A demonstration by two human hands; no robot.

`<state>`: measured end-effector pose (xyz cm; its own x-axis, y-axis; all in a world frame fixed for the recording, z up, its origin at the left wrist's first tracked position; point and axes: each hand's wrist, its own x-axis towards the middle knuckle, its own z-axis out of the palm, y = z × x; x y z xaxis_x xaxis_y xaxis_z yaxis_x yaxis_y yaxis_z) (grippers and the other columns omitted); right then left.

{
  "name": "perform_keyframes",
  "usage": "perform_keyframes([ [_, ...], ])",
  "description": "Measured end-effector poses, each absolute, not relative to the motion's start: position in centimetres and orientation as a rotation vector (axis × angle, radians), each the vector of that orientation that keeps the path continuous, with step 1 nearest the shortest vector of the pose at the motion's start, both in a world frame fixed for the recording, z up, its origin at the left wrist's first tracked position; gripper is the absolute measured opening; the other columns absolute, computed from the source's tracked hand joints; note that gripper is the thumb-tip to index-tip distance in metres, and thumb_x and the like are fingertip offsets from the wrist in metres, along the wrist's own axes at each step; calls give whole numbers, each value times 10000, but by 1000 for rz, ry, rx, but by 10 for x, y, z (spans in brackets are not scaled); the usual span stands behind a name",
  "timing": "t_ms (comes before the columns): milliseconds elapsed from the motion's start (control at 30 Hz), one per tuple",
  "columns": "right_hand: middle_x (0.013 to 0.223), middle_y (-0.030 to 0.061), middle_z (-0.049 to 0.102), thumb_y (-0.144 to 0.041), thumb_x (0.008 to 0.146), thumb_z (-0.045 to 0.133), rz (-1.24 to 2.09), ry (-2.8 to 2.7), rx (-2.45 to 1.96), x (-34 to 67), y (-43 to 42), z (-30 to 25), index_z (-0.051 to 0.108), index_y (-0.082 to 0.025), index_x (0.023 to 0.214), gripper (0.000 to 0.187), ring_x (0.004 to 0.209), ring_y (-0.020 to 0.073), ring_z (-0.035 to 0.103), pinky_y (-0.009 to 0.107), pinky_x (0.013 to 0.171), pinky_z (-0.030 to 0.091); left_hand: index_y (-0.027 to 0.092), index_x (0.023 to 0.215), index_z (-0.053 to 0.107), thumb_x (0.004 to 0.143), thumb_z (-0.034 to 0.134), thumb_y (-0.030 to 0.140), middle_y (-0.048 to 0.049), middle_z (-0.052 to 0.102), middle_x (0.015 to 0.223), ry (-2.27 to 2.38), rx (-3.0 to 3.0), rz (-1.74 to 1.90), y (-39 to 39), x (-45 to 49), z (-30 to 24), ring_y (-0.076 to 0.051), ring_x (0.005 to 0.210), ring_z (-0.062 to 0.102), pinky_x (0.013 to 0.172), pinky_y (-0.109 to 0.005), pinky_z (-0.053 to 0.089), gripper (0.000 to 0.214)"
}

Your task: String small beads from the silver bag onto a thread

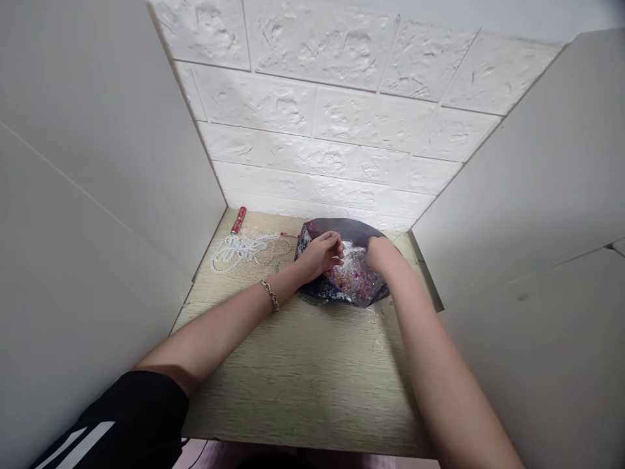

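A dark, open bag lies against the back wall, holding many small colourful beads. My left hand rests over the bag's left side, its fingers curled together; whatever may be between the fingertips is too small to make out. Over the right side, my right hand is bent down into the bag like a fist, close to the beads. Its fingertips are hidden, and so is anything in them. Strings of white beads lie left of the bag, with a few red beads near its edge.
A red patterned tube or roll lies at the table's back left corner. Grey panels flank the wooden table on both sides, and a white brick-patterned wall closes off the back.
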<state>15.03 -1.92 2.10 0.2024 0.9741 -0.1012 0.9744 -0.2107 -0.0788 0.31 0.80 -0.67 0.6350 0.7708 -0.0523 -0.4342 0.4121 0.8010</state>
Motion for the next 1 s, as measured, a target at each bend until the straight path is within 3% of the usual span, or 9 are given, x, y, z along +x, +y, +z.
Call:
perform_keyframes([
  [100, 685, 127, 641, 20, 586, 539, -298, 1996, 2358, 169, 0, 26, 636, -137, 604, 185, 697, 219, 609, 276, 609, 433, 175, 690, 407, 793, 471, 252, 46, 401, 541, 452, 847, 762, 11, 3, -9, -63, 454, 402, 452, -168, 330, 144],
  [200, 565, 65, 610, 19, 540, 563, -363, 2060, 2320, 179, 10, 27, 581, -165, 480, 194, 628, 179, 593, 254, 589, 436, 174, 685, 399, 781, 482, 247, 45, 391, 531, 447, 870, 748, 14, 3, -10, -61, 445, 390, 430, -159, 291, 147],
  [300, 543, 32, 612, -4, 558, 532, -534, 2143, 2287, 182, 13, 26, 606, -170, 517, 186, 566, 136, 575, 232, 568, 443, 173, 689, 402, 781, 475, 235, 44, 392, 535, 453, 871, 732, 16, 3, -11, -61, 448, 392, 432, -159, 291, 133],
  [467, 622, 35, 648, -16, 604, 415, -1392, 2158, 2485, 184, 13, 24, 665, -142, 756, 319, 528, 122, 576, 244, 547, 458, 177, 696, 410, 804, 436, 271, 48, 382, 539, 497, 802, 708, 16, 5, -9, -62, 441, 380, 450, -175, 331, 146],
  [733, 741, 74, 684, 4, 595, 480, -539, 2138, 2312, 186, 10, 35, 694, -157, 720, 296, 656, 160, 586, 235, 591, 398, 180, 700, 413, 763, 501, 277, 49, 382, 545, 488, 821, 672, 16, 4, -10, -59, 438, 374, 415, -171, 288, 146],
  [1000, 687, 50, 673, 3, 608, 465, -625, 2144, 2172, 186, 8, 37, 675, -157, 626, 264, 600, 146, 565, 237, 564, 388, 171, 692, 425, 769, 481, 239, 48, 375, 545, 526, 812, 650, 16, 4, -7, -55, 442, 369, 418, -170, 292, 117],
])
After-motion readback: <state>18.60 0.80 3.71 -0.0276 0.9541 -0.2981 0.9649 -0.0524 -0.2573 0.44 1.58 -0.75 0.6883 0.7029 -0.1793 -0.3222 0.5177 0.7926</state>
